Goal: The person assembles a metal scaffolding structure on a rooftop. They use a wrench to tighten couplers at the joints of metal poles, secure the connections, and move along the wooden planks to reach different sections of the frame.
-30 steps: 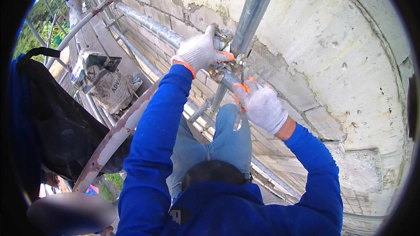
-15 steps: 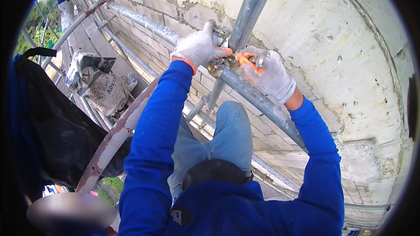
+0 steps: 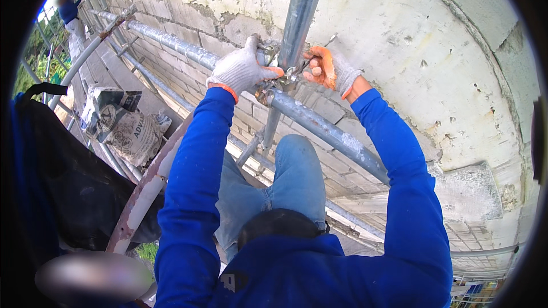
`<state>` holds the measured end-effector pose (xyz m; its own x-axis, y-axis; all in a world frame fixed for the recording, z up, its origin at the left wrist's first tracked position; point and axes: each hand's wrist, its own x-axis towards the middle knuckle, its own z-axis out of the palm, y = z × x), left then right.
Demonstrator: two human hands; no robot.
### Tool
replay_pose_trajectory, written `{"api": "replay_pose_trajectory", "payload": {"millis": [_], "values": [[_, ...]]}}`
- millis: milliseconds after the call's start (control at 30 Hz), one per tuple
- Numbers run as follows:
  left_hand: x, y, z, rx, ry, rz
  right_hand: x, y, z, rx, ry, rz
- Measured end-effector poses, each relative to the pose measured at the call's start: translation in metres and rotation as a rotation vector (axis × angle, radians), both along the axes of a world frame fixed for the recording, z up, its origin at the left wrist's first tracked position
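Note:
My left hand [image 3: 242, 69], in a white knit glove with orange edging, grips the metal scaffold coupler [image 3: 269, 56] where the pipes cross. Its thumb points toward the upright pipe [image 3: 302, 11]. On the other side of that pipe, my right hand [image 3: 334, 71] is turned with its orange palm side showing and its fingers curled. A thin metal wrench [image 3: 331, 39] runs behind these fingers, its tip showing above the hand and its other end near the coupler; the hand partly hides it. A horizontal pipe [image 3: 331, 128] passes below the right hand.
A rough block and concrete wall [image 3: 399, 51] stands close ahead. At left are a printed cement bag [image 3: 137, 131] on planks, a rusty curved pipe [image 3: 140, 205] and a black bag-like thing [image 3: 74, 177]. Another person [image 3: 69, 11] stands far along the walkway.
My right hand has turned from back side up to palm side showing, and the wrench has swung so its tip points up and away. The left hand stays on the coupler.

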<state>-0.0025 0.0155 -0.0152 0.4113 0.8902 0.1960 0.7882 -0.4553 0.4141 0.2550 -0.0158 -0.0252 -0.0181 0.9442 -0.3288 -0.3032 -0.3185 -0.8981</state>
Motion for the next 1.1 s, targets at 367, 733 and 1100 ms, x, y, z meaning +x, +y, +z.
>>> {"api": "replay_pose_trajectory", "payload": {"millis": [367, 733, 1100], "values": [[0.002, 0.002, 0.001, -0.015, 0.013, -0.002, -0.026, -0.057, 0.031, 0.408, -0.722, -0.147], [0.003, 0.004, 0.001, -0.012, 0.022, -0.012, -0.071, -0.156, 0.042, 1.161, -1.573, 0.004], [0.006, -0.004, 0.012, -0.089, 0.064, -0.034, -0.065, -0.199, 0.007, 0.113, -0.37, -0.046]]}}
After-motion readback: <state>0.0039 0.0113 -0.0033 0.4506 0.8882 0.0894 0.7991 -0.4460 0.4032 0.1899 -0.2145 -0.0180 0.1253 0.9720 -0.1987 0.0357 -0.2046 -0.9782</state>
